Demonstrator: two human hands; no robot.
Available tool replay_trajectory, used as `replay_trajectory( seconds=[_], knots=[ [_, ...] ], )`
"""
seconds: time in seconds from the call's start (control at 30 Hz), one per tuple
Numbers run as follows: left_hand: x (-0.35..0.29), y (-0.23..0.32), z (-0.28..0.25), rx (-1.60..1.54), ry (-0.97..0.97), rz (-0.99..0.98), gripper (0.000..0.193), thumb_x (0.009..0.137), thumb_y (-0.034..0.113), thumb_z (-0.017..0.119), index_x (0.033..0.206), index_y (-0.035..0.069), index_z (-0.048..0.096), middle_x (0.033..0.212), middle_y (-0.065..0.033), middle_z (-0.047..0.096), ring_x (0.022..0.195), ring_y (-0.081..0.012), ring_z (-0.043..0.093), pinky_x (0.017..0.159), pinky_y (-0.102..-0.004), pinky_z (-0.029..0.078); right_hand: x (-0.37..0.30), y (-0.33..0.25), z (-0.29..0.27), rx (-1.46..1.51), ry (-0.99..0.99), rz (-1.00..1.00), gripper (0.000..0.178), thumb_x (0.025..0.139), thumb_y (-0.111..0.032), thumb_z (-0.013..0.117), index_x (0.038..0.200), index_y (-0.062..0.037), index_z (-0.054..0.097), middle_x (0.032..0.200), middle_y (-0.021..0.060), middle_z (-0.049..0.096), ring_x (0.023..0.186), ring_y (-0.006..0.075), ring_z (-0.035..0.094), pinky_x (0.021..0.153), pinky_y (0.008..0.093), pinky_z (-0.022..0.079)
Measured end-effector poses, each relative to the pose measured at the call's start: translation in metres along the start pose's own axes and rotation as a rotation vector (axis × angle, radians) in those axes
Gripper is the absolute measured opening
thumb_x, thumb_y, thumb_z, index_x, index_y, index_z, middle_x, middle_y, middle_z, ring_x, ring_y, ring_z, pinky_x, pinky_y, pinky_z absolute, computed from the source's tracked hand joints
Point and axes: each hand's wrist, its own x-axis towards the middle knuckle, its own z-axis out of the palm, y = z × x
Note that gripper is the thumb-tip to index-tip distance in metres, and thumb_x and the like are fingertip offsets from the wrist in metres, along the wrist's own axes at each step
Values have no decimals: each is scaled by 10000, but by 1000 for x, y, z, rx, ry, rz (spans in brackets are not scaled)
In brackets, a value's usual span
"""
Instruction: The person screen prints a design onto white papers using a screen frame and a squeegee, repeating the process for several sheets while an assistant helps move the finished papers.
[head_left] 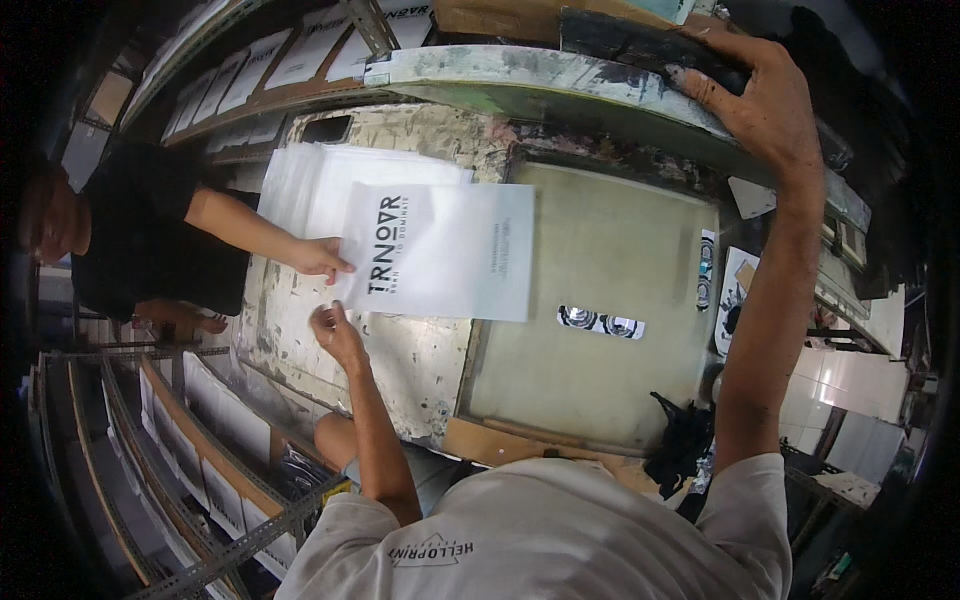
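A white printed sheet [450, 250] with black lettering reaches from the white stack [320, 190] across onto the flat greenish board [590, 260]; whether it is paper or plastic I cannot tell. At its left edge a co-worker's hand [322, 258] holds it. My left hand [338, 330] is just below that hand, beside the sheet's lower left corner, with fingers loosely curled and apart and nothing visible in them. At the upper right, my right hand [765, 95] grips the raised, paint-stained screen frame [560, 75], thumb on its near side and fingers over the top.
Racks with printed white sheets stand at the lower left [200, 420] and upper left [270, 75]. Black-and-silver stickers [600, 322] lie on the board. A dark crumpled cloth [680, 440] lies at its near right corner. The co-worker [150, 230] is at the left.
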Motion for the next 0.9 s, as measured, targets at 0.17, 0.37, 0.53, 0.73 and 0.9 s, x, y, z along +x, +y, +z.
replay_trajectory(
  seconds=[0.17, 0.37, 0.53, 0.73, 0.9],
  knots=[
    [-31, 61, 0, 168, 387, 737, 436, 897, 81, 741, 1268, -45, 552, 1239, -222, 554, 1189, -380, 501, 1020, -491, 427, 0, 3, 5, 78, -23, -14, 591, 753, -461, 861, 1205, -97, 747, 1213, 176, 708, 1146, 313, 666, 989, 416, 509],
    [-68, 69, 63, 213, -234, 786, 353, 799, 142, 826, 1136, 102, 730, 1111, -101, 653, 1040, -299, 595, 895, -437, 438, 1, 8, 5, 63, -14, 4, 581, 765, -454, 855, 1203, -88, 747, 1205, 182, 709, 1137, 310, 669, 994, 417, 506],
    [-52, 14, 86, 304, -299, 626, 191, 772, 191, 840, 924, 81, 798, 985, -100, 674, 895, -308, 625, 765, -428, 488, 4, 0, 6, 41, -26, -8, 562, 775, -453, 850, 1201, -101, 749, 1196, 170, 707, 1122, 301, 672, 984, 403, 511],
    [-12, 43, 92, 131, -162, 524, 81, 820, 118, 782, 849, 42, 775, 919, -134, 714, 833, -327, 664, 771, -406, 516, 5, -8, 0, 30, 70, -63, 524, 739, -406, 865, 1143, -89, 759, 1079, 161, 737, 1035, 303, 690, 922, 383, 530],
    [-23, 106, 82, -32, -398, 798, 82, 767, 19, 788, 843, 46, 773, 967, -134, 723, 927, -304, 656, 828, -401, 497, 10, -32, -17, 185, -18, 59, 439, 714, -311, 874, 1020, -12, 778, 1077, 194, 740, 998, 342, 683, 919, 413, 530]
  ],
)
